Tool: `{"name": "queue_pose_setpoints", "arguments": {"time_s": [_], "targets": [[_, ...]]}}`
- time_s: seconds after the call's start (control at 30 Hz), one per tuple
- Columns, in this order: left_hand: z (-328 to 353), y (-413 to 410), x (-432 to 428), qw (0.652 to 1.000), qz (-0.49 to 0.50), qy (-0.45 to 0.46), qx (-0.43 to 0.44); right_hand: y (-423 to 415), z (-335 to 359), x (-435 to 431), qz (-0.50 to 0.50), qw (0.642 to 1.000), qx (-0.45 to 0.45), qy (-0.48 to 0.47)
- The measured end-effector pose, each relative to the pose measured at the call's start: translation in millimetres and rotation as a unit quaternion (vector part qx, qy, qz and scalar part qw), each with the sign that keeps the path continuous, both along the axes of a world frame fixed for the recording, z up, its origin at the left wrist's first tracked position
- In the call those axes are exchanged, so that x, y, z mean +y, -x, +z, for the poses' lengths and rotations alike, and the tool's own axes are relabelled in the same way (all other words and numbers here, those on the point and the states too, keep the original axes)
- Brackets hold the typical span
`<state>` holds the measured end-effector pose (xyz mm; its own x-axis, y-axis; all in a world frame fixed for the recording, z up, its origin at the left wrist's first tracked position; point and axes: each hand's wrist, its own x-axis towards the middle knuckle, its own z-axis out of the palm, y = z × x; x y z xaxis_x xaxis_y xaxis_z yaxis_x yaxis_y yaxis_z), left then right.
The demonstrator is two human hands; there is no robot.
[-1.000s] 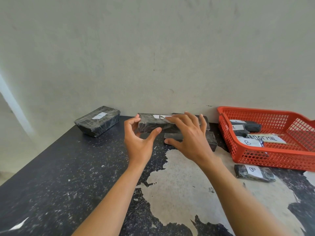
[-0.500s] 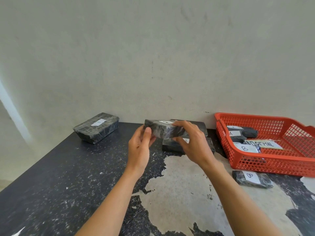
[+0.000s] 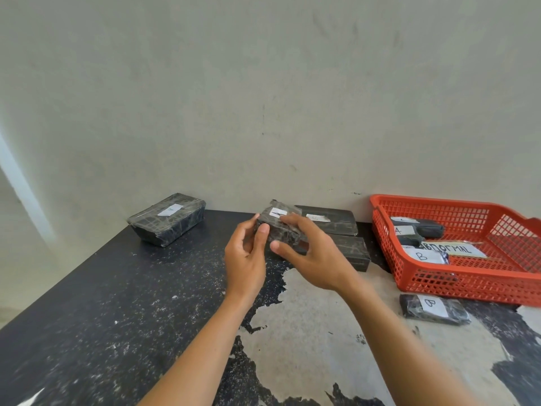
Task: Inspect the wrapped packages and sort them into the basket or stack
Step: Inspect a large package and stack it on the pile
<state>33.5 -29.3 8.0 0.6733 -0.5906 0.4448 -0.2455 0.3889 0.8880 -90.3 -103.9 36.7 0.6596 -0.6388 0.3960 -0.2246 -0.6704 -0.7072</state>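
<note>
In the head view, the black film-wrapped package with a white label, a second ago flat on the stack, is now lifted and tilted left of the red plastic basket, grasped by the left hand and right hand for inspection.

A paper sign in the orange basket reads "ABNORMAL"; one package there is labelled "B", another "A"; a package on the bench shows "B".

Basket right, lone package left, perhaps two packages between.
</note>
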Motion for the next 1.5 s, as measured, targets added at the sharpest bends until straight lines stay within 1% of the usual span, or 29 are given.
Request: {"name": "queue_pose_setpoints", "arguments": {"time_s": [0.07,0.13,0.23,0.4,0.53,0.63,0.73,0.8,0.87,0.93,1.03,1.1,1.17,1.23,1.3,1.4,1.5], "targets": [[1,2,0,1.0,0.002,0.001,-0.002,-3,-3,1,-0.019,0.999,-0.029,0.02],[2,3,1,1.0,-0.002,0.003,0.01,-4,-6,-1,-0.028,0.999,-0.025,0.036],[3,3,2,1.0,0.008,-0.003,0.004,-3,-6,-2,-0.032,0.999,-0.018,0.034],[2,2,1,1.0,0.028,0.002,0.006,-5,-6,-1,-0.037,0.998,-0.05,0.024],[0,5,0,0.999,0.033,0.003,0.002,-7,-7,-1,-0.045,0.996,-0.059,0.048],[-2,5,-1,0.999,0.029,0.003,0.02,-7,-6,2,-0.041,0.996,-0.061,0.059],[-3,8,1,0.998,0.006,0.022,0.063,-8,-4,6,-0.047,0.995,-0.087,0.01],[-4,12,0,0.996,-0.009,0.042,0.078,-8,-3,8,-0.081,0.99,-0.109,-0.021],[-4,15,0,0.997,-0.007,0.036,0.067,-8,-3,8,-0.12,0.985,-0.12,-0.019],[-5,13,-1,0.999,0.012,0.017,0.039,-6,-2,4,-0.132,0.984,-0.122,-0.019],[-4,-2,-1,0.997,0.066,-0.013,0.024,3,-4,-5,-0.078,0.989,-0.114,-0.049],[-5,-16,-2,0.993,0.085,-0.053,0.058,9,-5,-11,-0.018,0.99,-0.116,-0.072],[-3,-29,0,0.99,0.052,-0.073,0.108,13,-5,-15,0.022,0.989,-0.123,-0.079],[-1,-37,2,0.987,-0.008,-0.049,0.151,14,-6,-17,0.043,0.989,-0.124,-0.074],[-1,-38,1,0.985,-0.024,-0.03,0.166,16,-6,-19,0.043,0.991,-0.109,-0.067],[-3,-34,1,0.985,0.021,-0.024,0.17,18,-8,-25,0.01,0.996,-0.067,-0.056],[-7,-28,1,0.986,0.038,-0.021,0.159,17,-10,-23,-0.011,0.998,-0.044,-0.052]]}}
